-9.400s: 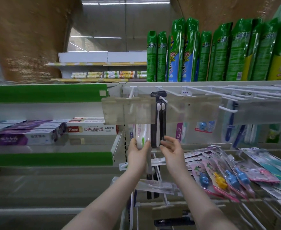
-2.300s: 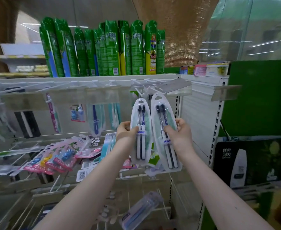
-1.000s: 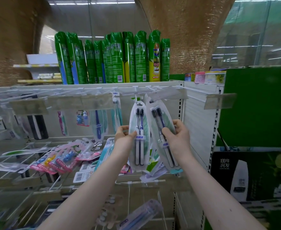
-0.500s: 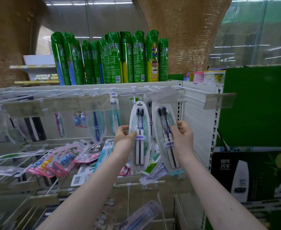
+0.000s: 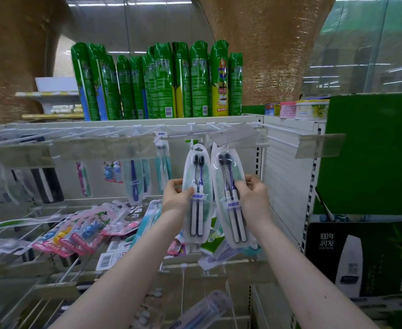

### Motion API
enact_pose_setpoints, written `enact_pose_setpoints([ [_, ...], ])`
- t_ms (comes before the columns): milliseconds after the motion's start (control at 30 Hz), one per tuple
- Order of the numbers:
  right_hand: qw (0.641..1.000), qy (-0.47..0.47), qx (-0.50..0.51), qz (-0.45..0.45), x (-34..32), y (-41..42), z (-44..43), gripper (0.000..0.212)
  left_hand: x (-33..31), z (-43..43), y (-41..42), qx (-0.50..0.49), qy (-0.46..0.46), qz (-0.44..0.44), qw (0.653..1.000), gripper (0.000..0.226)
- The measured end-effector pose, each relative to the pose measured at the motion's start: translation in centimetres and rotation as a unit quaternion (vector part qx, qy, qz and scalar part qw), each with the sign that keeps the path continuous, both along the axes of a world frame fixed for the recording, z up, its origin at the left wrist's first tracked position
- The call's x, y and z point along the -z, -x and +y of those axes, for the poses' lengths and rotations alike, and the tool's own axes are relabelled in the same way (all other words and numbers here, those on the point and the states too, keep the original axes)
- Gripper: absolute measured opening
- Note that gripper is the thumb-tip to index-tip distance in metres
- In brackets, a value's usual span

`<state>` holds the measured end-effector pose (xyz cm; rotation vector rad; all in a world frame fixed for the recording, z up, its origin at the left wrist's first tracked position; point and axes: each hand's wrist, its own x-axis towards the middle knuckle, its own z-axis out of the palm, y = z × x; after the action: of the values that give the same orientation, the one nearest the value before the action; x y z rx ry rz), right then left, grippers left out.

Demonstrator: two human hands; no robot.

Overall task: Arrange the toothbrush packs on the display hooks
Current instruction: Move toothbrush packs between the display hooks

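White shop shelving carried wire display hooks (image 5: 195,125). Each hand pinched one clear oval twin-toothbrush blister pack at mid-height: left hand (image 5: 175,198) the left pack (image 5: 197,193), right hand (image 5: 254,198) the right pack (image 5: 230,200), tops near the hooks. Light, stiff, slick plastic probably suits edge grips.

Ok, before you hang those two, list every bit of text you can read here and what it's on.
"冷酸灵": left toothbrush pack, in the left hand.
"冷酸灵": right toothbrush pack, in the right hand.
"100年润发": black box.
"牙博士": hook tag.
"有效": yellow spray can; the rest is blurred.
"GANER": pink kids' packs.
Green cans' print, barcodes, price strips: too blurred.
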<state>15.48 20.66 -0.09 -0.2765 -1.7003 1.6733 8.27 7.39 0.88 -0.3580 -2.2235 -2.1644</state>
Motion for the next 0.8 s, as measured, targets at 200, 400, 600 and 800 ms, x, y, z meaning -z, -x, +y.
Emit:
enact_pose_setpoints([
  [200, 1.000, 0.003, -0.007, -0.009, 0.0, 2.4, 0.8, 0.006, 0.5, 0.7, 0.6, -0.024, -0.027, -0.011, 0.999, 0.016],
  [400, 0.999, 0.000, -0.009, -0.047, -0.6, 4.8, 1.7, 0.014, 1.2, 1.1, 2.4, -0.010, -0.044, 0.000, 0.999, 0.019],
  [600, 0.999, -0.019, 0.000, -0.029, -0.6, 7.9, 2.3, 0.023, 0.8, 1.3, 5.6, -0.012, -0.055, 0.000, 0.998, 0.020],
  [800, 0.998, -0.039, 0.025, -0.046, -0.2, 10.0, 3.0, 0.031, 0.9, 1.6, 7.3, -0.016, -0.062, 0.003, 0.998, 0.023],
])
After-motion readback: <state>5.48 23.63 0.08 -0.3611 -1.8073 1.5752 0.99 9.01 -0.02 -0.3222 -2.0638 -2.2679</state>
